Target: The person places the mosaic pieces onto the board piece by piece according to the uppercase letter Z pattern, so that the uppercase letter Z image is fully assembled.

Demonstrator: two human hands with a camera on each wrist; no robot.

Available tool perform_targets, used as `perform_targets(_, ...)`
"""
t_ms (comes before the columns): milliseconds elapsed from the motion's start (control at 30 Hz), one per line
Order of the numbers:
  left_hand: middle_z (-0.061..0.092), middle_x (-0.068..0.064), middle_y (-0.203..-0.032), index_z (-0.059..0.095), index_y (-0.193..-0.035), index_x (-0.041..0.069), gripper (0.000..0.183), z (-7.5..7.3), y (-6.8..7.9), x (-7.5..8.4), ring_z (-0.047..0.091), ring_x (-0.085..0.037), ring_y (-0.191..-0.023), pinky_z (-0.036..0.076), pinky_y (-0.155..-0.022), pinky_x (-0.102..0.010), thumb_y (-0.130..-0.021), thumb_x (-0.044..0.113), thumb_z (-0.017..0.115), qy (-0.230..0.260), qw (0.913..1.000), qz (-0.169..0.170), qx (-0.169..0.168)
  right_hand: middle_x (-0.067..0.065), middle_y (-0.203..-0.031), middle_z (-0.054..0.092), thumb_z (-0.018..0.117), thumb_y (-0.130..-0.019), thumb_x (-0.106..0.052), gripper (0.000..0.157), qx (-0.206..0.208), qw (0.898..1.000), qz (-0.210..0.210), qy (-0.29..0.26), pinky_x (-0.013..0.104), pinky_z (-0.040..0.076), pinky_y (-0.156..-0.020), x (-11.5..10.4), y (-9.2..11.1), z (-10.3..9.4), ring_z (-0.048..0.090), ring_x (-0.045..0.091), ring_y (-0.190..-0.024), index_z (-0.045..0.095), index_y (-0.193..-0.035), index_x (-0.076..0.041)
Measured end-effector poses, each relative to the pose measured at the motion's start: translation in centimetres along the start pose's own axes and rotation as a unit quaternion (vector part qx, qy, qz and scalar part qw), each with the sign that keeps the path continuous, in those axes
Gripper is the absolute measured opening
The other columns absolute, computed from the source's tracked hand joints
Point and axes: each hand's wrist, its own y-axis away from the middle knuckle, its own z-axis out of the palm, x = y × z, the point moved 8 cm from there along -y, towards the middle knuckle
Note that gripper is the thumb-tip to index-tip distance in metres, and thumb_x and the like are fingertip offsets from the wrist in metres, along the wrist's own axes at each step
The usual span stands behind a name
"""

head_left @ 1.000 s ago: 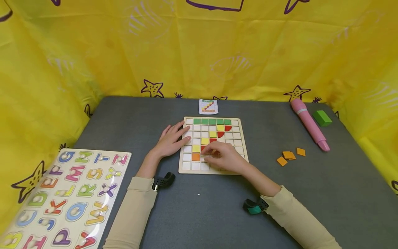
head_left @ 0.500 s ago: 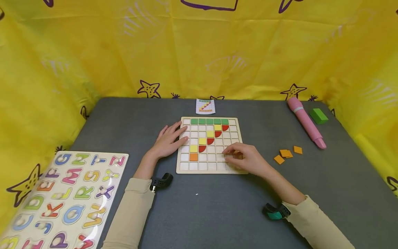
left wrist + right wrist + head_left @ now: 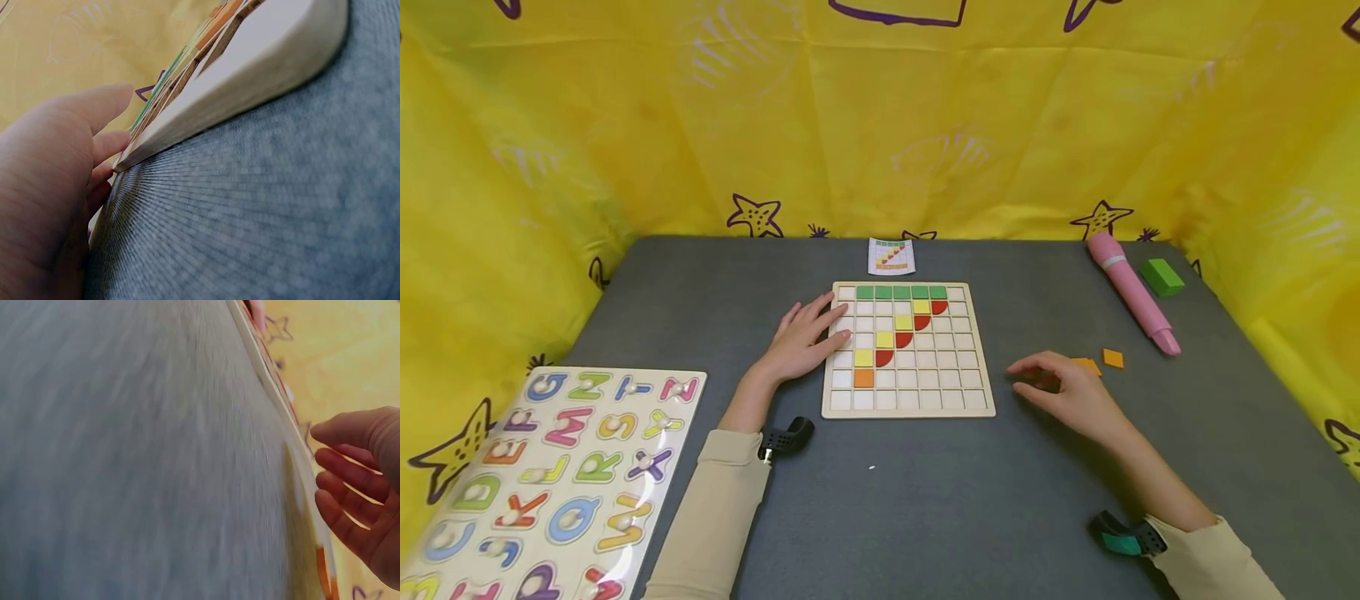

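A wooden grid board [image 3: 910, 412] lies on the dark table. Green square tiles [image 3: 902, 293] line its top row, and yellow squares [image 3: 885, 340] paired with red quarter-round tiles [image 3: 903, 340] step diagonally down leftward. One orange square [image 3: 863, 378] sits below them. My left hand [image 3: 801, 340] rests at the board's left edge, fingers extended over the rim; the left wrist view shows the fingertips at the wooden edge [image 3: 212, 115]. Right of the board, my right hand [image 3: 1071, 392] hovers with loosely bent fingers and nothing between them. It partly hides the loose orange tiles [image 3: 1086, 365].
Another orange tile [image 3: 1113, 358] lies just beyond the right hand. A small pattern card [image 3: 891, 257] is behind the board. Farther right are a pink microphone-shaped object [image 3: 1135, 293] and a green block [image 3: 1162, 277]. An alphabet peg puzzle [image 3: 583, 454] occupies the left side.
My right hand has moved rightward off the board to beside the loose orange tiles, uncovering the lower grid cells. The left hand stays at the board's edge.
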Motion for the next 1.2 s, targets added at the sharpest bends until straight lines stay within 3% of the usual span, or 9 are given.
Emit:
perform_targets(200, 0.017, -0.01, -0.161, 0.035, -0.153, 0.013, 0.06, 0.0, 0.1, -0.1, 0.014, -0.026, -0.148, -0.002, -0.117, -0.047, -0.101, 0.042, 0.047, 0.001, 1.0, -0.001, 0.001, -0.001, -0.094, 0.068, 0.079, -0.082, -0.007, 0.021, 0.04, 0.997, 0.023, 0.056, 0.013, 0.047, -0.07, 1.4, 1.7, -2.4, 0.061, 0.01, -0.077, 0.073, -0.101, -0.013)
perform_targets(433, 0.017, -0.01, -0.161, 0.035, -0.153, 0.013, 0.061, 0.0, 0.1, -0.2, 0.014, -0.027, -0.148, -0.002, -0.117, -0.048, -0.101, 0.042, 0.048, 0.001, 1.0, 0.003, 0.004, 0.001, -0.089, 0.067, 0.079, -0.078, -0.002, 0.023, 0.045, 0.995, 0.018, 0.091, 0.01, 0.046, -0.067, 1.9, 2.4, -3.9, 0.061, 0.01, -0.073, 0.072, -0.099, -0.008)
perform_targets(600, 0.018, -0.012, -0.161, 0.036, -0.152, 0.012, 0.061, -0.1, 0.0, -0.1, 0.014, -0.029, -0.147, -0.001, -0.116, -0.049, -0.101, 0.041, 0.049, 0.001, 0.9999, 0.011, 0.006, 0.006, -0.095, 0.068, 0.078, -0.077, 0.003, 0.026, 0.019, 0.997, 0.004, 0.076, 0.01, 0.048, -0.069, 1.9, 2.0, -3.3, 0.064, 0.015, -0.077, 0.071, -0.101, -0.004)
perform_targets(800, 0.017, -0.01, -0.162, 0.035, -0.153, 0.014, 0.06, 0.0, -0.1, -0.1, 0.013, -0.026, -0.148, -0.002, -0.117, -0.047, -0.101, 0.042, 0.048, -0.002, 1.0, 0.006, 0.002, 0.008, -0.104, 0.067, 0.075, -0.081, 0.003, 0.029, -0.031, 0.999, -0.015, 0.036, 0.008, 0.046, -0.082, 1.5, 0.9, -1.9, 0.065, 0.024, -0.092, 0.069, -0.109, -0.002)
perform_targets(1200, 0.017, -0.008, -0.162, 0.035, -0.153, 0.014, 0.061, 0.1, -0.2, -0.2, 0.013, -0.024, -0.148, -0.002, -0.117, -0.047, -0.101, 0.044, 0.046, -0.002, 1.0, 0.002, 0.002, 0.003, -0.1, 0.069, 0.077, -0.085, -0.015, 0.026, -0.049, 0.997, 0.038, 0.041, 0.023, 0.052, -0.076, 1.6, -0.5, -1.2, 0.063, 0.019, -0.087, 0.07, -0.109, -0.007)
